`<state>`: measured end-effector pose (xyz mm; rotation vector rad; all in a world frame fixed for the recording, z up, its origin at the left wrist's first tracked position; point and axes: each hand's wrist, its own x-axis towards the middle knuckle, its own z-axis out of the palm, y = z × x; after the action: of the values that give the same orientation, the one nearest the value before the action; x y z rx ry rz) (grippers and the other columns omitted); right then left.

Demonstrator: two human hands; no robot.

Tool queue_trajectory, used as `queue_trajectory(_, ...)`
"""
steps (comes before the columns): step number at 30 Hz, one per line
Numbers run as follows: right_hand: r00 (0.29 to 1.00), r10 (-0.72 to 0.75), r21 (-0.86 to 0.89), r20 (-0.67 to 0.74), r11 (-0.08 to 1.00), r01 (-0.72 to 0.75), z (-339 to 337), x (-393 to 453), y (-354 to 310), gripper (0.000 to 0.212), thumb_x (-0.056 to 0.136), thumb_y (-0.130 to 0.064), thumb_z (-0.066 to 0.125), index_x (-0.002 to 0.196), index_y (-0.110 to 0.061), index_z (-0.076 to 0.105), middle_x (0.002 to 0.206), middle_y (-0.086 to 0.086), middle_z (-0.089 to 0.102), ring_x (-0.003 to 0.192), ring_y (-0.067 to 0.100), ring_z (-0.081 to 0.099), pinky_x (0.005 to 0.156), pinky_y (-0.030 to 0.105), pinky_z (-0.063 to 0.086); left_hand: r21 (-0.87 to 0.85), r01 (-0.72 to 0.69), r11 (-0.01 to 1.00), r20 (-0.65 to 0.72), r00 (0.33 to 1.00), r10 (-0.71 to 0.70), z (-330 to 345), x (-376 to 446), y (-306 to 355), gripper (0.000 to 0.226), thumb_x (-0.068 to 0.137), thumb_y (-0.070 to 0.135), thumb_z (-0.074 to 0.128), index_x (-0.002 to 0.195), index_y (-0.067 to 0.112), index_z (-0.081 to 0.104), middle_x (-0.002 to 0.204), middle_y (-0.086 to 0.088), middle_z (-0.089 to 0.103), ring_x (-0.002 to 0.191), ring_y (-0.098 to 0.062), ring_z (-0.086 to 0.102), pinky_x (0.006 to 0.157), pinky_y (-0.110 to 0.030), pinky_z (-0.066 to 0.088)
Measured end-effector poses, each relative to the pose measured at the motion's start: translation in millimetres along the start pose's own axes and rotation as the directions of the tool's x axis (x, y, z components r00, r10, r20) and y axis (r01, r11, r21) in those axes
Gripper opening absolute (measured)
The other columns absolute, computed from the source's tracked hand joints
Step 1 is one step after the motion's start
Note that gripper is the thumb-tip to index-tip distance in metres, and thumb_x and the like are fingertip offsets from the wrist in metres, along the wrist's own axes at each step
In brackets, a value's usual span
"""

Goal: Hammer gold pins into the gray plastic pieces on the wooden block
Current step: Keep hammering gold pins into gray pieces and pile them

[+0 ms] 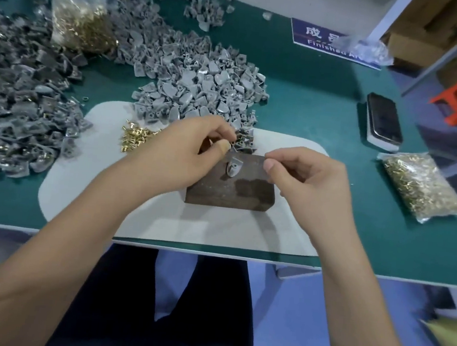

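- Head view is showing the green table (326, 104) carrying heaps of gray plastic pieces (197, 77).
- A wooden block (229, 184) is sitting on a pale mat (94, 188), one gray piece (233, 168) lying on it.
- Clear bags are holding gold pins: one upright bag (80, 16), one flat bag (421, 186); loose pins (134, 137) are lying beside the block.
- The left hand (179, 154) is pinching something tiny above the piece; which, I cannot tell.
- The right hand (305, 177) is curling, thumb meeting fingertip; its contents are hidden.
- The piece is looking light, stiff and slippery; its edges seem best for steadying.
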<state>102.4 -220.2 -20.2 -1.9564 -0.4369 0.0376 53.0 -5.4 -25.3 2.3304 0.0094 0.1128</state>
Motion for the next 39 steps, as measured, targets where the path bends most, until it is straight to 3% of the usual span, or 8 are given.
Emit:
queue_trajectory(5,0.991,-0.116,-0.113,0.058,0.986,0.122,14.8,5.2,2.7,0.014,0.088,-0.011,0.077,0.090,-0.025,0.079,0.080,-0.014,0.073,0.076,0.001,0.064,0.073,0.015,0.045,0.041,-0.041,0.998,-0.185,0.981,0.048,20.2,-24.9,1.1,0.023,0.086,0.043,0.071,0.103,0.029,0.065,0.099,0.017,0.061,0.097,-0.003,0.051,0.085,-0.018,0.040)
queue_trajectory(9,0.980,-0.157,-0.193,0.122,0.965,0.179,22.8,9.2,3.9,0.015,0.086,-0.009,0.079,0.092,-0.022,0.081,0.081,-0.007,0.064,0.076,-0.003,0.057,0.072,0.008,0.037,0.087,-0.013,0.996,-0.275,0.961,0.036,30.0,-24.1,8.5,0.015,0.084,0.032,0.076,0.093,0.023,0.069,0.093,0.008,0.060,0.100,-0.015,0.049,0.086,-0.027,0.037)
queue_trajectory(19,0.967,-0.149,-0.301,0.206,0.931,0.208,23.8,17.7,-1.6,0.012,0.088,-0.020,0.078,0.089,-0.031,0.082,0.057,-0.012,0.042,0.061,0.009,0.044,0.059,0.023,0.031,0.067,-0.025,0.997,-0.242,0.969,0.040,19.6,-22.9,3.2,0.006,0.088,0.030,0.075,0.094,0.029,0.076,0.093,0.009,0.064,0.099,-0.018,0.052,0.089,-0.041,0.044)
queue_trajectory(26,0.955,-0.101,-0.470,0.277,0.853,0.227,20.9,23.0,-15.1,0.008,0.086,-0.032,0.076,0.084,-0.039,0.080,0.060,-0.023,0.055,0.060,0.006,0.050,0.055,0.029,0.035,0.081,-0.050,0.995,-0.225,0.972,0.067,14.2,-19.0,-0.8,0.008,0.089,0.032,0.073,0.095,0.030,0.078,0.094,0.010,0.066,0.097,-0.019,0.052,0.087,-0.045,0.045)
queue_trajectory(31,0.954,-0.060,-0.689,0.294,0.678,0.255,23.8,21.7,-37.2,0.011,0.090,-0.037,0.068,0.093,-0.041,0.078,0.073,-0.008,0.065,0.079,0.021,0.058,0.063,0.033,0.046,0.084,-0.058,0.995,-0.235,0.969,0.076,15.1,-18.4,-2.3,0.009,0.088,0.031,0.075,0.096,0.030,0.078,0.094,0.008,0.067,0.095,-0.021,0.052,0.085,-0.046,0.046)
queue_trajectory(34,0.946,-0.033,-0.820,0.322,0.489,0.296,30.8,22.6,-52.5,0.017,0.096,-0.036,0.059,0.102,-0.038,0.075,0.090,-0.003,0.067,0.087,0.026,0.054,0.064,0.031,0.033,0.095,-0.069,0.993,-0.233,0.968,0.090,14.9,-17.5,-3.0,0.011,0.088,0.029,0.076,0.098,0.028,0.079,0.095,0.007,0.068,0.095,-0.022,0.053,0.085,-0.046,0.047)
queue_trajectory(37,0.948,-0.008,-0.886,0.317,0.355,0.300,42.7,18.6,-61.2,0.015,0.094,-0.025,0.059,0.102,-0.029,0.071,0.072,-0.002,0.042,0.077,0.026,0.040,0.050,0.031,0.017,0.088,-0.074,0.993,-0.229,0.969,0.093,14.8,-17.3,-4.5,0.012,0.087,0.029,0.078,0.099,0.027,0.079,0.094,0.006,0.069,0.095,-0.023,0.055,0.084,-0.046,0.047)
queue_trajectory(39,0.947,-0.002,-0.888,0.322,0.345,0.303,44.1,18.6,-61.2,0.015,0.094,-0.024,0.060,0.102,-0.028,0.071,0.069,-0.002,0.036,0.076,0.027,0.039,0.049,0.029,0.015,0.082,-0.072,0.994,-0.232,0.969,0.089,14.8,-17.1,-5.1,0.012,0.087,0.029,0.079,0.099,0.027,0.080,0.094,0.007,0.069,0.095,-0.023,0.055,0.084,-0.045,0.047)
